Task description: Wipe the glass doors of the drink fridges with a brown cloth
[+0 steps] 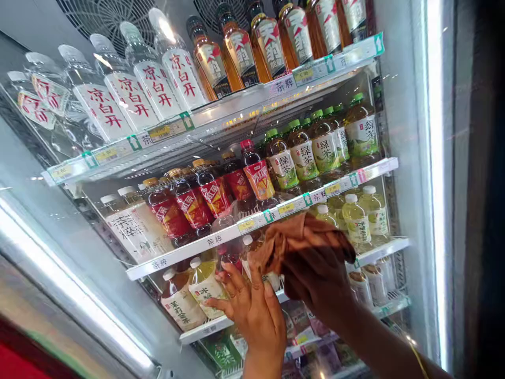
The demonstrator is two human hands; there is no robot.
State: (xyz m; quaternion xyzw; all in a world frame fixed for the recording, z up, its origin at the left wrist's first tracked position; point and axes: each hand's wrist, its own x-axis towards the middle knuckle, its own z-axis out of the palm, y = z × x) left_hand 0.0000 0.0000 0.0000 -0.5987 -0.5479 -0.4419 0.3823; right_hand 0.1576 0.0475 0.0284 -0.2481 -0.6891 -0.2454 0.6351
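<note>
A glass pane, marked by faint reflections, stands in front of shelves of bottled drinks. My left hand (252, 305) is raised at the lower middle with its fingers spread, near the white-labelled bottles (207, 289), and holds nothing. Just right of it, my right hand (315, 263) grips a crumpled brown cloth (286, 237) in front of the middle shelf edge. The cloth covers part of that hand's fingers and hides some bottles behind it.
Clear water bottles (100, 105) and amber bottles (268, 39) fill the top shelf. Below are red-labelled bottles (193, 208) and green-capped bottles (305, 152). Bright light strips (434, 158) run down both sides. A shelf edge with price tags (215, 239) crosses the middle.
</note>
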